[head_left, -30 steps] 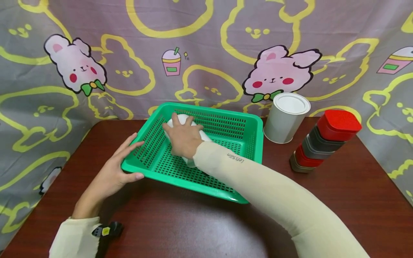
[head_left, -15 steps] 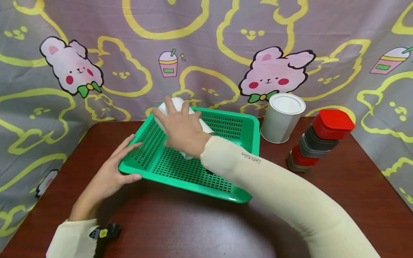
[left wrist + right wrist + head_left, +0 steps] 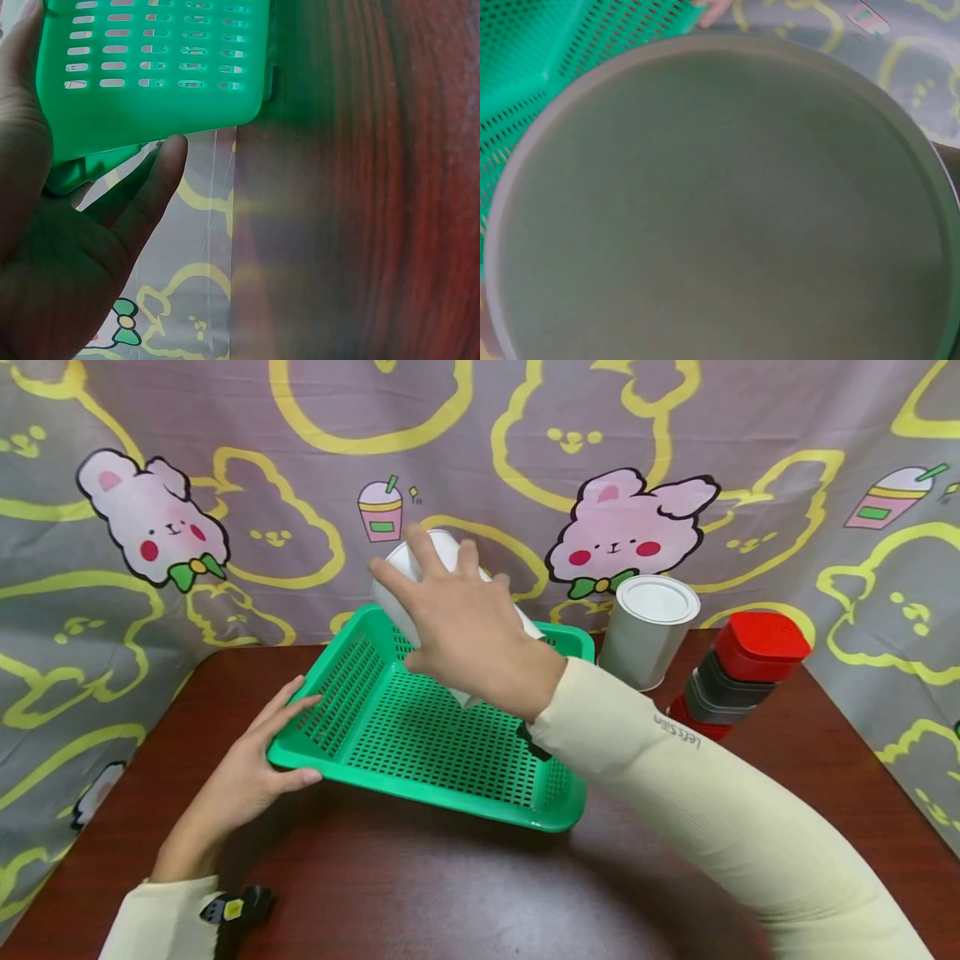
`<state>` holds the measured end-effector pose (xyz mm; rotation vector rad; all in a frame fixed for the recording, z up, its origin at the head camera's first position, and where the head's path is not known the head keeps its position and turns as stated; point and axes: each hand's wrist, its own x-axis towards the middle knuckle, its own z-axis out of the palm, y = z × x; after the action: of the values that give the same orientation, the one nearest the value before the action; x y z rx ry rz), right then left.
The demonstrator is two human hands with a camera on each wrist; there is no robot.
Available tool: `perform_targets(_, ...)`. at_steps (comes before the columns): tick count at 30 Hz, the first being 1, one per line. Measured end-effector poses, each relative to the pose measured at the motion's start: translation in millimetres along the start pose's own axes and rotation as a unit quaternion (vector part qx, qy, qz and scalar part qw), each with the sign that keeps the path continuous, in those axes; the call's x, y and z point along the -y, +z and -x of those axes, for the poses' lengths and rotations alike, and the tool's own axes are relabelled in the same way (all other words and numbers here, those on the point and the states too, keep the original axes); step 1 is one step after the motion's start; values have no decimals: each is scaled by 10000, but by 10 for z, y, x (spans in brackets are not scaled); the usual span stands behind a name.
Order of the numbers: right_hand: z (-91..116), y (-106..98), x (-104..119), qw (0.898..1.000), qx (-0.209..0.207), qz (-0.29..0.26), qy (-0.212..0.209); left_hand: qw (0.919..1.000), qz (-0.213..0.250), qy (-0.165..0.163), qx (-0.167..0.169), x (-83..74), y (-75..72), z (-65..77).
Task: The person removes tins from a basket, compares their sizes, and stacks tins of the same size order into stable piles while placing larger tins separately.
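Note:
My right hand (image 3: pixel 476 631) grips a white can (image 3: pixel 446 547) from above, its fingers spread round the side. The can hangs tilted over the back of a green perforated basket (image 3: pixel 420 788), partly hidden by the hand. In the right wrist view the can's round rimmed end (image 3: pixel 727 195) fills most of the picture. My left hand (image 3: pixel 251 760) holds the basket's left front corner, thumb on the front rim and fingers along the left side. The left wrist view shows the thumb below the slotted basket wall (image 3: pixel 150 112). The visible basket floor is bare.
Behind the basket's right end stands another white can (image 3: pixel 651 631), upright. To its right leans a stack of red and dark grey containers (image 3: pixel 750 664), its base hidden by the sleeve. A patterned cloth (image 3: pixel 300 468) hangs behind the brown table (image 3: pixel 420 885).
My right hand has lifted the white can up out of the basket and moved it slightly right. The left hand keeps its hold on the basket corner.

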<state>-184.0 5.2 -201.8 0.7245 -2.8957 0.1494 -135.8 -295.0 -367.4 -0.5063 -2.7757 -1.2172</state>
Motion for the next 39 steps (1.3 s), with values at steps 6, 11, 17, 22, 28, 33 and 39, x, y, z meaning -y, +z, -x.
perform_targets(6, 216, -285, -226, 9995, -251, -185, 85, 10000, 64, 17, -2, 8, -2, 8)
perform_targets(11, 408, -472, -416, 9984, -471, -251, 165, 10000, 76, -22, 4, 8, 1, 14)
perform_targets(17, 619, -605, -691, 9917, -1262, -159, 179, 9999, 151, 26, 3, 10, 4, 5)
perform_targets(22, 735, -625, -1055, 9788, -2027, 95, 269, 9999, 109, 41, 5, 12, 12, -1)
perform_targets(28, 445, -346, -2127, 9565, -2747, 642, 741, 10000, 27, 18, 8, 17, 16, 14)
perform_targets(33, 565, -388, -2399, 9411, -3212, 748, 752, 10000, 83, 32, -17, 8, 19, 19)
perform_targets(39, 977, -631, -1972, 9345, -3452, 553, 674, 9998, 165, 63, -39, 1, 21, 13)
